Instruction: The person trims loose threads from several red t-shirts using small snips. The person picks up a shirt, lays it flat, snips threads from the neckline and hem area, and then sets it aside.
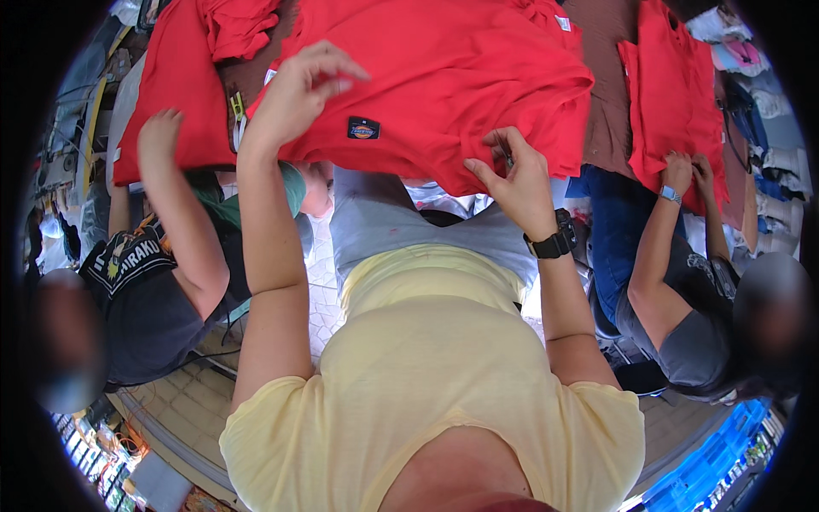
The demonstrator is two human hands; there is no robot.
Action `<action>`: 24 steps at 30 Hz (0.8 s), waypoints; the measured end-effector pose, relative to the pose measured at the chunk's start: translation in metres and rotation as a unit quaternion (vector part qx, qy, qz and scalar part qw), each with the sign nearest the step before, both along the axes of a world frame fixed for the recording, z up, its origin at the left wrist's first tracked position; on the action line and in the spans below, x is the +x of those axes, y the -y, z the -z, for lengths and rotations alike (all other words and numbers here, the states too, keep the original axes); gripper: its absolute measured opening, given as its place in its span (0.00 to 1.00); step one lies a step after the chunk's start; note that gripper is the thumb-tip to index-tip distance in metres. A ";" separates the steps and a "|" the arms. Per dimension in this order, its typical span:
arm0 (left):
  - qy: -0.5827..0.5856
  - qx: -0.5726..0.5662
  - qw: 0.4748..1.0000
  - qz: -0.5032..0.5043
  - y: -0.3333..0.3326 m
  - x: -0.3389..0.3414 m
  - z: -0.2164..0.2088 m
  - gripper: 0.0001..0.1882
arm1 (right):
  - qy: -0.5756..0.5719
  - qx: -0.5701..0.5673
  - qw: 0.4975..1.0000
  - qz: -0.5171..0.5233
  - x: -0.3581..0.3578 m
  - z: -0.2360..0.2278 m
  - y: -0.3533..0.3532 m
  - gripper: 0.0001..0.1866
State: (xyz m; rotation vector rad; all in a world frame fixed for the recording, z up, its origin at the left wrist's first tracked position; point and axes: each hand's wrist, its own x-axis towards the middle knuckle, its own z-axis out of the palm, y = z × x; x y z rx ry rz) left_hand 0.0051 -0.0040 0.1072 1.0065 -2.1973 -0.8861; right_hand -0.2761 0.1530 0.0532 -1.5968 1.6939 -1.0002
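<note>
Brown table [607, 102]
A red garment [435, 68] lies between left red cloth [183, 85] and right red cloth [674, 94], yellow snips [237, 107] beside it.

I note the wearer's attire from my remote station: pale yellow T-shirt [435, 358], short-sleeved and scoop-necked; light grey trousers [367, 205]; on the right wrist [539, 225], a bulky black watch [553, 247] with broad strap.

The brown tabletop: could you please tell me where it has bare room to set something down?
The widest bare brown strip lies between the large red cloth garment with a black label and the narrower red garment at right. A smaller gap, left of the large garment, holds yellow snips. Left hand and right hand crowd the large garment.
</note>
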 end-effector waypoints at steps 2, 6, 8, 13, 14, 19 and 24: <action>0.016 0.055 0.998 0.020 -0.023 0.006 0.002 0.14 | 0.004 0.025 1.000 -0.002 -0.002 0.001 0.002 0.20; 0.076 -0.110 0.990 -0.049 -0.034 0.000 0.022 0.07 | 0.035 0.040 0.999 0.004 -0.002 0.005 0.003 0.18; 0.015 -0.084 0.993 -0.076 -0.037 0.001 0.024 0.04 | 0.072 0.035 0.997 0.011 -0.004 0.007 0.003 0.17; -0.177 0.011 0.981 -0.073 -0.061 0.001 0.017 0.05 | 0.154 0.005 0.988 0.025 -0.013 -0.003 0.009 0.15; -0.224 0.042 0.972 -0.060 -0.070 0.000 0.015 0.05 | 0.158 -0.013 0.987 0.030 -0.015 -0.011 0.012 0.15; -0.369 0.215 0.904 0.000 -0.137 0.006 0.033 0.08 | 0.146 -0.063 0.985 0.067 -0.024 -0.035 0.029 0.15; -0.451 0.248 0.838 -0.179 -0.190 0.027 0.082 0.08 | 0.173 -0.058 0.977 0.108 -0.034 -0.024 0.035 0.13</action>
